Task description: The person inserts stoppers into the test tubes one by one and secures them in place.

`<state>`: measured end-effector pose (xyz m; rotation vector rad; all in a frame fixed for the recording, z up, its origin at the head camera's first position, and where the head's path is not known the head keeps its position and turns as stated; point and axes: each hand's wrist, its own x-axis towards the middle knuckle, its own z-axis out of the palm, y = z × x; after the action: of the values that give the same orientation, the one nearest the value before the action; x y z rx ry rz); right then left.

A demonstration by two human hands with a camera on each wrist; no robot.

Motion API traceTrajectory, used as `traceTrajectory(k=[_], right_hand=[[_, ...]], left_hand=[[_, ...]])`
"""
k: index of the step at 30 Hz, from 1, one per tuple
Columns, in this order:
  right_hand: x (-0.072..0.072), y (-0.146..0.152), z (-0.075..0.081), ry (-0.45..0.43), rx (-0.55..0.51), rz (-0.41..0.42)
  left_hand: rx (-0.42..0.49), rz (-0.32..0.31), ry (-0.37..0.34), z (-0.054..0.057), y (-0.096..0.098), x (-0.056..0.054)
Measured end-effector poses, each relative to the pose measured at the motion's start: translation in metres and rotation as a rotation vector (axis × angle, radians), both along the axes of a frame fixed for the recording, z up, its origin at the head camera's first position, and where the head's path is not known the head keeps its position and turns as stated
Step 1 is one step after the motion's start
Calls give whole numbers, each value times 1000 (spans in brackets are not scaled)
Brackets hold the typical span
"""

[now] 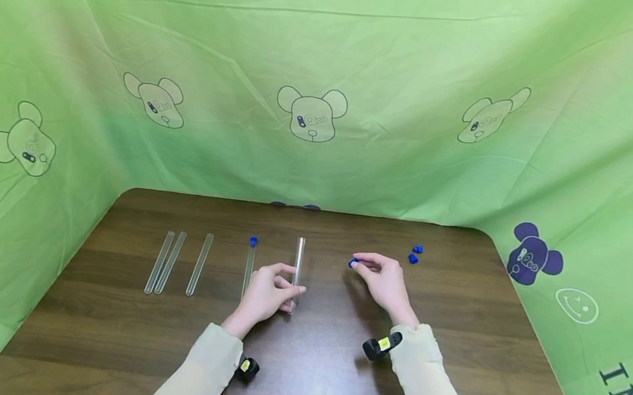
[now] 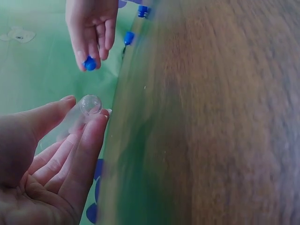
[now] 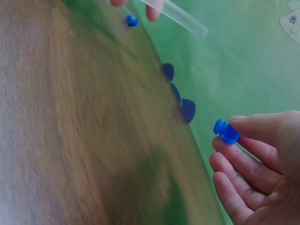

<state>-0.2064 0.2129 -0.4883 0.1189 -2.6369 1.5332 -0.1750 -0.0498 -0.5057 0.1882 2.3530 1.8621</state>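
My left hand [image 1: 270, 291] pinches a clear test tube [image 1: 300, 257] between thumb and fingers. In the left wrist view the tube's rounded end [image 2: 91, 106] shows between the fingertips, while its other end in the right wrist view has no stopper. Across from it, my right hand [image 1: 384, 283] pinches a small blue stopper [image 3: 226, 131] between thumb and forefinger, its ridged part facing away from the palm. Stopper and tube are apart. Beside the left hand lies another test tube [image 1: 249, 268] with a blue stopper [image 1: 253, 241] in its far end, partly hidden by that hand.
On the left of the brown table [image 1: 102, 329] lie three unstoppered tubes: a close pair [image 1: 171, 262] and a single tube [image 1: 200, 265]. Two loose blue stoppers [image 1: 414, 259] sit at the back right. A green cloth [image 1: 322, 42] with printed mouse heads walls the table's back and sides.
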Motion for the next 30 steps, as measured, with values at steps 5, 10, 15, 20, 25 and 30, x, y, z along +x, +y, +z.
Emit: traceTrajectory(k=[5, 10, 15, 20, 25, 30], right_hand=[[-1, -9, 2, -2, -7, 21], [-2, -17, 5, 9, -12, 40], [-5, -24, 7, 20, -25, 52], [-11, -30, 8, 26, -19, 74], [-15, -35, 11, 21, -18, 85], [-17, -40, 15, 26, -36, 74]], left_hand=[[25, -11, 10, 2, 5, 2], [18, -20, -3, 4, 9, 4], [18, -34, -4, 4, 12, 6], [25, -39, -5, 3, 14, 7], [20, -40, -5, 4, 16, 7], [21, -55, -8, 3, 18, 8]])
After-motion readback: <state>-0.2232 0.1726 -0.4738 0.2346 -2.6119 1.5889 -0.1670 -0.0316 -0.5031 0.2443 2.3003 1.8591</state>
